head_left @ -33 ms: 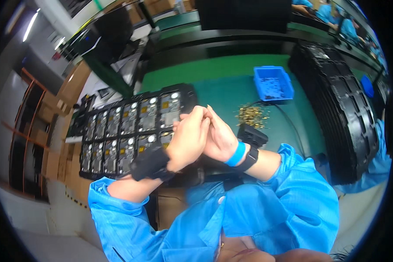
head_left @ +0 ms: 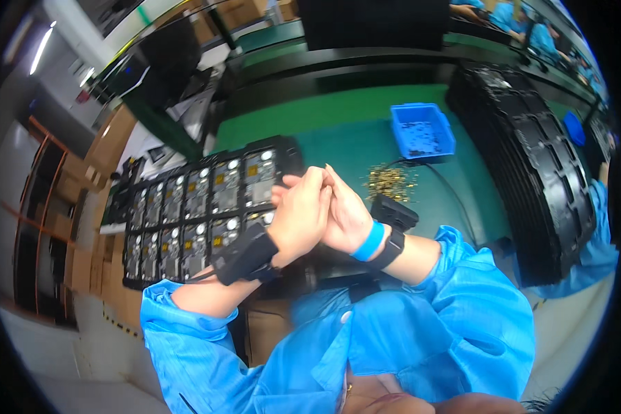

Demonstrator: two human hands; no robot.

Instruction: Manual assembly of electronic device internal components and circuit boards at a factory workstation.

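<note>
My left hand (head_left: 301,219) and my right hand (head_left: 346,219) are pressed together in front of my chest, palm to palm. Bent fingers of the left lap over those of the right, and whatever may lie between the palms is hidden. Both hands are closed. Just beyond and to the left lies a black tray (head_left: 288,153) whose compartments hold small circuit boards (head_left: 226,185). To the right of my hands, a loose heap of small gold-coloured pins (head_left: 390,181) is spread on the green mat (head_left: 331,148).
A blue bin (head_left: 450,146) with small dark pieces stands behind the heap, a black cable (head_left: 452,183) running near it. Stacked black trays (head_left: 524,165) rise at the right. Cardboard boxes (head_left: 110,138) stand at the left. Other people in blue (head_left: 545,41) sit far right.
The whole scene has slid slightly left in the picture as the view turned a little. My hands stay pressed together in almost the same place.
</note>
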